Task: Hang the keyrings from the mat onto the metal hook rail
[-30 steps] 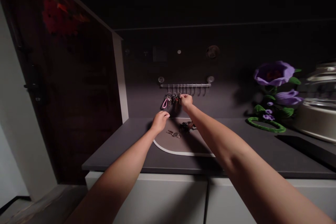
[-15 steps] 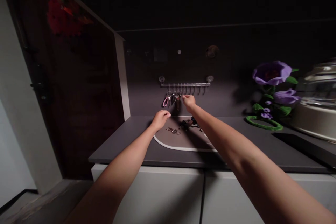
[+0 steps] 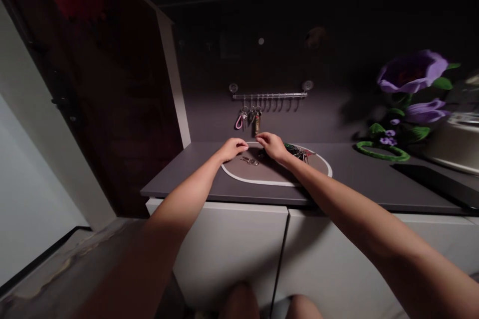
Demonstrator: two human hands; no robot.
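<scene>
My left hand [image 3: 232, 148] hovers at the left side of an oval mat [image 3: 258, 180] with a white rim, fingers loosely curved and apart, holding nothing that I can see. A small bunch of keys [image 3: 249, 161] lies on the mat just below it. Over the mat's middle is my right hand [image 3: 273, 146], its bent fingers slightly apart with nothing visible in them. Behind its wrist, a dark pile of keys [image 3: 297, 153] is partly covered. Above both hands, a clear hook rail [image 3: 269, 95] holds several key bunches, one with a pink loop [image 3: 239, 121] and one with a brownish tag [image 3: 257, 123].
Purple artificial flowers [image 3: 413, 72] with a green ring base [image 3: 382, 151] stand on the counter at right. Beside them are a dark flat object [image 3: 434, 184] and a pale appliance [image 3: 458, 144]. The counter's front edge [image 3: 239, 201] lies under my forearms.
My right hand has left the hanging keys on the rail and come down over the mat. The left hand stays close to the loose keys. The view has tilted downward.
</scene>
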